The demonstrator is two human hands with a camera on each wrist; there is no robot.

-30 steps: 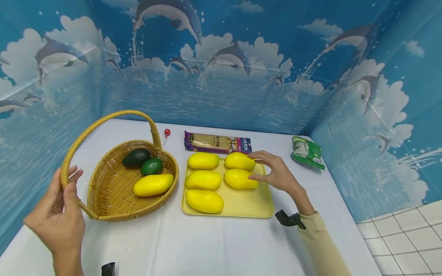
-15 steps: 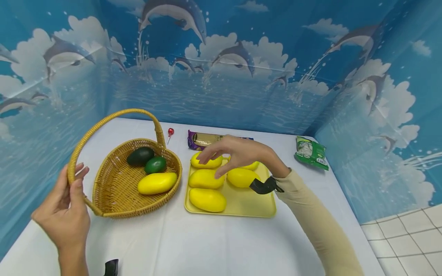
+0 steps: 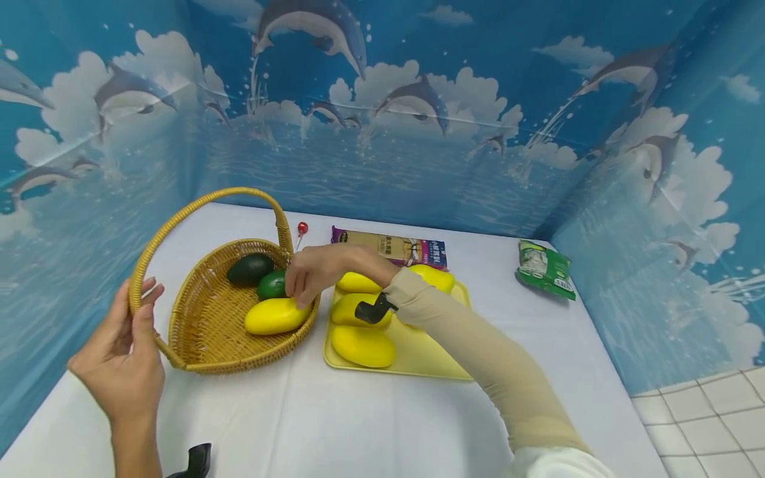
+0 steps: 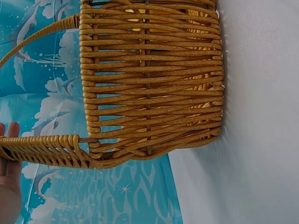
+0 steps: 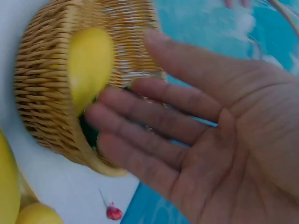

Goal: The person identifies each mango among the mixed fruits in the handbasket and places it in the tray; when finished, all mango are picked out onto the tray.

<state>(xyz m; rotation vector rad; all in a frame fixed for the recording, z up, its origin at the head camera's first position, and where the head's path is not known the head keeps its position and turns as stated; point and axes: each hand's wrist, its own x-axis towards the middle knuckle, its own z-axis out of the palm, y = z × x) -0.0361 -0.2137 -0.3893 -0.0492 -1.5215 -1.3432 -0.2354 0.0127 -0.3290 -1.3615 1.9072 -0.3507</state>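
Observation:
My left hand (image 3: 122,355) grips the handle (image 3: 170,229) of a wicker basket (image 3: 206,366) at the left. The left wrist view shows the basket's woven side (image 4: 152,88) close up. Inside lie a dark avocado (image 3: 250,269), a smaller green avocado (image 3: 271,285) and a yellow mango (image 3: 271,317). My right hand (image 3: 319,271) reaches over the basket's right rim, by the mango and the green avocado. In the right wrist view its fingers (image 5: 154,112) are extended, with nothing held. Several more mangoes (image 3: 363,346) lie on a yellow tray (image 3: 424,355), partly hidden by my right arm.
Behind the basket lies a red lollipop (image 3: 302,228) on the white tablecloth (image 3: 358,425). A long purple-and-gold food packet (image 3: 394,247) is behind the tray, and a green snack bag (image 3: 545,271) lies at the back right. A dolphin-print curtain (image 3: 382,159) encloses the table.
My right hand has moved left from the mangoes on the tray, across it, to the basket, holding nothing. My left hand keeps its grip on the handle. The whole view has shifted slightly.

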